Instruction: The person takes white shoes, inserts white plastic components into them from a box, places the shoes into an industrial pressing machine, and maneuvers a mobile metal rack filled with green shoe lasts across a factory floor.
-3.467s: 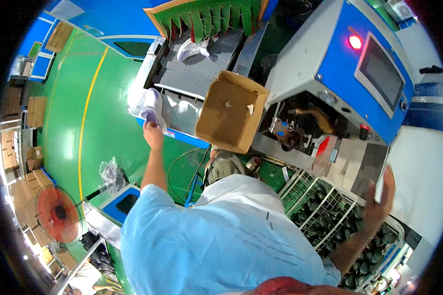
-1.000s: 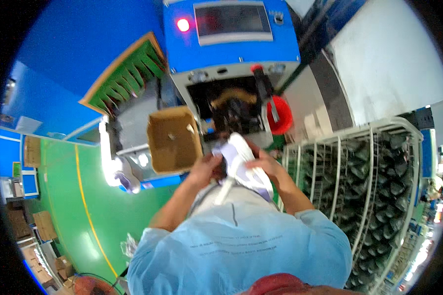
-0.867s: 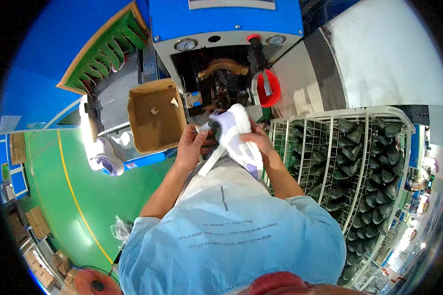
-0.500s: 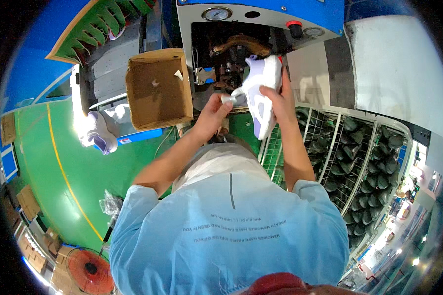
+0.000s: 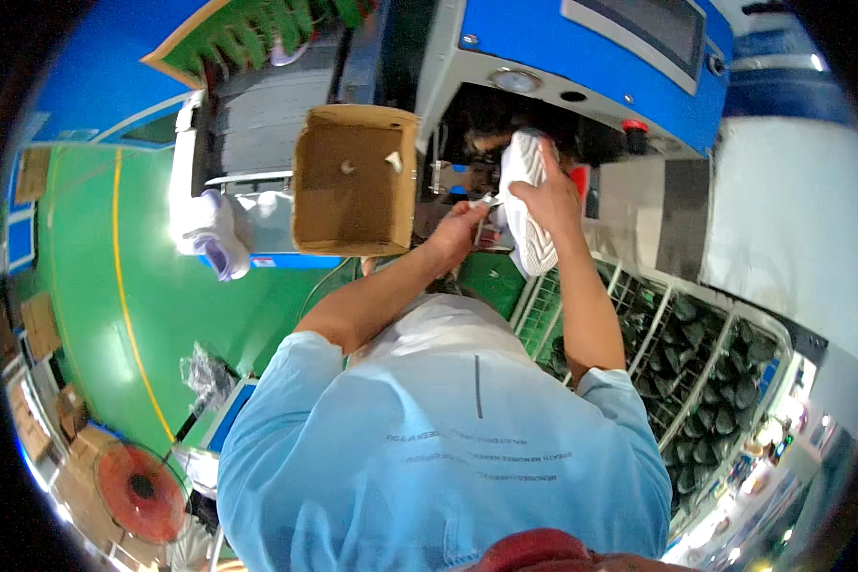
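My right hand grips a white sneaker, its ribbed sole now turned up into view. Between the closed fingertips of my left hand is a small white scrap, close beside the sneaker; whether it is paper or film I cannot make out. Both hands are in front of the dark opening of a blue and grey machine. Left of them stands an open cardboard box with a few white scraps inside.
A white and lilac sneaker lies at the end of a conveyor on the left. On my right, a white wire rack carries many dark shoe-shaped pieces. An orange fan stands at lower left.
The sneaker has been rolled over in my right hand, from its upper showing to its sole showing. My left hand keeps the white scrap beside it. The whole view has shifted.
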`<state>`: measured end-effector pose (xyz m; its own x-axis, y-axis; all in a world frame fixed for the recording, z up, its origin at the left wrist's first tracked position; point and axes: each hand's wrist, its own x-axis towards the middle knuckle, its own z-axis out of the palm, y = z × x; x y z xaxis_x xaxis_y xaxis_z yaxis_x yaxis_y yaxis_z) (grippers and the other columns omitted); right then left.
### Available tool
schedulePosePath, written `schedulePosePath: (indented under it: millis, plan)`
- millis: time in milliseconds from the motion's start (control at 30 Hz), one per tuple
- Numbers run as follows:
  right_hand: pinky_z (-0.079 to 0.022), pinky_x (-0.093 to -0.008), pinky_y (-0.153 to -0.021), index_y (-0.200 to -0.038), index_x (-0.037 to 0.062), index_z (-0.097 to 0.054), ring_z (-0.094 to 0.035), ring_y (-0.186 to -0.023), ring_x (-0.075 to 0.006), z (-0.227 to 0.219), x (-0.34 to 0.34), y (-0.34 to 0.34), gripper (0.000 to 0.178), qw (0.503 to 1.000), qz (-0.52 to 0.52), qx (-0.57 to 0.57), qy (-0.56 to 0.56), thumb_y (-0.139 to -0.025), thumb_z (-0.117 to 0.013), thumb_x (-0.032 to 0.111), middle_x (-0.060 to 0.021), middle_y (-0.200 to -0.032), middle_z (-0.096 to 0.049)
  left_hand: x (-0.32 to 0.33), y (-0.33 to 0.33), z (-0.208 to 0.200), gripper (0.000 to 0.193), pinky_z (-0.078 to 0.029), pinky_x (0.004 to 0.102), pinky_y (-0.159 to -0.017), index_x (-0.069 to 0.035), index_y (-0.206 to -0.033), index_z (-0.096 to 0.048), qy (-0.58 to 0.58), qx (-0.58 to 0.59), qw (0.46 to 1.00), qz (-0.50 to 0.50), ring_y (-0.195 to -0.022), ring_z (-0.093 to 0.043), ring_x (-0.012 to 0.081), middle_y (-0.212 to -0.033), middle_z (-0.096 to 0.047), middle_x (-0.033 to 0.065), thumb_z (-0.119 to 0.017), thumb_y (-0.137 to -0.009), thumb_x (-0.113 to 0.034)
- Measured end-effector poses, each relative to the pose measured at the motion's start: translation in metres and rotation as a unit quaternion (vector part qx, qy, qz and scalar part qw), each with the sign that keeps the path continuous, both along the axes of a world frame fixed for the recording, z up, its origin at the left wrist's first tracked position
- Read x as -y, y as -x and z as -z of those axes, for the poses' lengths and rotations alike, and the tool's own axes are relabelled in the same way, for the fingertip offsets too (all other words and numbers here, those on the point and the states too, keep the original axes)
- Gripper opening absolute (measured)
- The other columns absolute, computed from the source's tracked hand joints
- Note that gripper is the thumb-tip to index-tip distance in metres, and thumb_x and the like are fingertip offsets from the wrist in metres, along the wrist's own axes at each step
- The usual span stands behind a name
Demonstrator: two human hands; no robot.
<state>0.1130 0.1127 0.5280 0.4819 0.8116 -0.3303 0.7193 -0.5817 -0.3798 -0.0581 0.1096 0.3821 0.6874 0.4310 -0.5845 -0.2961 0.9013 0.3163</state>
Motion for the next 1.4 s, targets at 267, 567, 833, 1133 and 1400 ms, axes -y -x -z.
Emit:
schedulePosePath:
  millis: [267, 567, 833, 1133, 1400]
  plan:
    - [-0.053, -0.0424, -0.099, -0.164, 0.0107, -0.011, -0.063, -0.12, -0.0377, 0.065, 0.063, -0.019, 0.112, 0.918, 0.065, -0.322, -0.224, -0.077, -0.081, 0.017, -0.0257, -0.145, -0.052, 0.006, 0.057, -0.03, 0.022, -0.057, 0.0394, -0.082, -0.007, -0.112, -0.054, -0.088, -0.038, 0.993, 0.068, -0.095, -0.065, 0.0201, -0.109, -0.065, 0.0069, -0.062, -0.103, -0.025]
    - [-0.059, -0.0427, -0.091, -0.136, -0.0005, -0.053, -0.069, -0.104, -0.032, 0.037, 0.121, 0.044, 0.066, 0.465, 0.319, -0.803, -0.193, -0.087, -0.066, 0.042, -0.0199, -0.12, -0.067, 0.028, 0.075, -0.187, 0.04, -0.057, 0.0385, -0.08, -0.004, -0.122, -0.06, -0.599, -0.058, 0.777, 0.185, -0.093, -0.072, 0.0295, -0.116, -0.07, 0.0134, -0.073, -0.093, -0.028]
    - [-0.062, -0.0402, -0.082, -0.134, -0.0011, -0.053, -0.072, -0.094, -0.0288, 0.035, 0.138, 0.035, 0.067, 0.544, 0.334, -0.735, -0.231, -0.087, -0.069, 0.043, -0.0182, -0.113, -0.069, 0.023, 0.075, -0.178, 0.042, -0.057, 0.0433, -0.081, -0.006, -0.12, -0.061, -0.705, -0.056, 0.685, 0.172, -0.096, -0.069, 0.0392, -0.116, -0.069, 0.0167, -0.077, -0.088, -0.028]
    - [-0.052, -0.0366, -0.096, -0.148, 0.0015, -0.045, -0.064, -0.115, -0.0258, -0.01, 0.09, 0.004, 0.075, 0.814, 0.225, -0.443, -0.299, -0.078, -0.075, 0.006, -0.0146, -0.131, -0.063, 0.019, 0.066, -0.113, 0.03, -0.048, 0.0278, -0.082, -0.001, -0.124, -0.052, -0.362, -0.105, 0.908, 0.183, -0.09, -0.056, 0.0106, -0.097, -0.062, 0.0037, -0.063, -0.103, -0.02]
    - [-0.048, -0.0449, -0.105, -0.161, 0.0151, -0.027, -0.058, -0.128, -0.0427, 0.0, 0.039, -0.012, 0.104, 0.974, 0.083, -0.081, -0.194, -0.074, -0.082, 0.031, -0.0305, -0.141, -0.055, 0.005, 0.012, -0.054, 0.029, -0.055, 0.0403, -0.086, -0.005, -0.125, -0.046, -0.177, -0.01, 0.982, 0.064, -0.097, -0.067, 0.0237, -0.115, -0.063, 0.011, -0.056, -0.106, -0.024]
